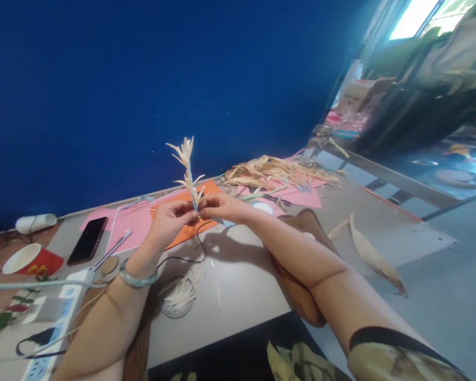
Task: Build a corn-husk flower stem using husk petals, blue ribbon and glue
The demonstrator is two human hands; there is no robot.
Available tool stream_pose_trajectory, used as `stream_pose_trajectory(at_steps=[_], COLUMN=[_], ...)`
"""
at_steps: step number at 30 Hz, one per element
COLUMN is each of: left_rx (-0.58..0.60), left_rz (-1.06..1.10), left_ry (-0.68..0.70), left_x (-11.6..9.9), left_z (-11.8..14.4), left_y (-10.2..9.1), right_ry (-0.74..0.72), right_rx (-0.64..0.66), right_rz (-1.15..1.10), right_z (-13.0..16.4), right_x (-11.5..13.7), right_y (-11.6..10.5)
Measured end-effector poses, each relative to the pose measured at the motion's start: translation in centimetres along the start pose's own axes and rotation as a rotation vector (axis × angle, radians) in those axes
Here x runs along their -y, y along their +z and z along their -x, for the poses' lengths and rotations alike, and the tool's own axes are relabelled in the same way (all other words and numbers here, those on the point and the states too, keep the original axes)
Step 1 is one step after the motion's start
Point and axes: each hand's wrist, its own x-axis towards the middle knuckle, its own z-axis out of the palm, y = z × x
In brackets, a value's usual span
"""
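Note:
Both hands meet over the middle of the table around a handmade flower stem [189, 174], upright, with pale husk-like petals at its top and along its length. My left hand [171, 217] pinches the lower end of the stem between thumb and fingers. At the same spot, the fingers of my right hand [222, 206] close on the base of the stem near its lowest petals. Beneath the hands lies an orange sheet [186, 233]. A thin dark cord [200, 246] runs below them. A round dish of pale strips [178, 297] sits nearer to me.
Dried husks [273, 168] are heaped at the back. On the left are a phone [88, 241], a red paper cup [43, 260], a white cup [36, 223] and a power strip [69, 301]. A single husk [371, 248] lies at right. A blue wall [143, 95] stands behind.

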Motion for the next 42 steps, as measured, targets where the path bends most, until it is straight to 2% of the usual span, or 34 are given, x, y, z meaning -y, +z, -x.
stream_pose_trajectory(at_steps=[7,13,19,21,25,28,34,38,42], left_rx=[0.008,-0.024,-0.003,-0.005,-0.027,-0.064,-0.122,-0.114,-0.143], left_rz=[0.022,0.008,-0.01,-0.01,-0.008,0.02,0.058,0.065,0.102], left_ry=[0.018,0.055,0.088,0.094,0.088,0.065,0.058,0.084,0.063], left_x=[0.5,0.7,0.2,-0.1,-0.8,-0.9,0.1,0.4,0.2], left_z=[-0.2,-0.3,0.0,0.1,0.1,-0.1,-0.9,-1.2,-1.3], left_y=[-0.5,-1.0,-1.4,-1.5,-1.8,-2.1,-2.9,-3.3,-3.5], right_ry=[-0.071,-0.069,-0.053,-0.053,-0.093,-0.117,0.06,0.044,0.032], right_rx=[-0.059,-0.113,0.024,0.01,-0.092,-0.209,-0.337,-0.492,-0.674], right_rz=[0.111,0.219,0.389,0.421,0.41,0.445,0.529,0.625,0.719], right_z=[0.3,0.5,1.0,1.2,1.7,2.3,2.9,2.8,3.3], right_x=[0.7,1.0,1.9,2.3,3.5,4.4,6.2,7.7,10.4], right_y=[-0.4,-1.0,-1.6,-1.8,-2.8,-4.7,-9.8,-12.8,-14.2])
